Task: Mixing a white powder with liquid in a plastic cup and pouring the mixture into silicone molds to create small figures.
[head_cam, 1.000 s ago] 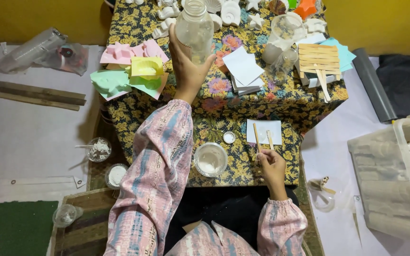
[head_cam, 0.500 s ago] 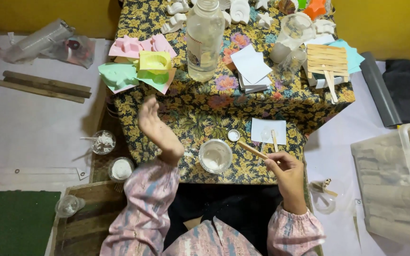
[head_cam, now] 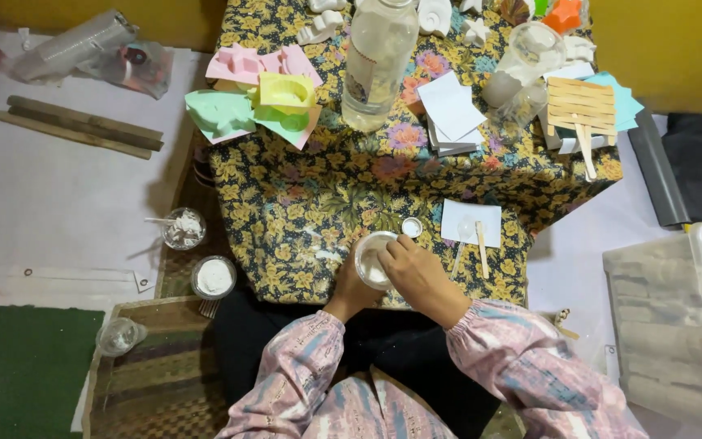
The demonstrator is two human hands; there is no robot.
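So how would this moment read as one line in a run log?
left hand: holds cup of white powder | right hand: over cup rim | two sticks: on white paper | bottle: upright on floral cloth

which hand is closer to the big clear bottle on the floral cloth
Left, narrowly. The left hand holds the small cup below the bottle; the right hand lies over that cup, farther to the right.

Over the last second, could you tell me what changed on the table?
The left hand let go of the bottle, now standing on the table, and came down to the cup. The right hand moved onto the cup too. The coloured moulds stayed put.
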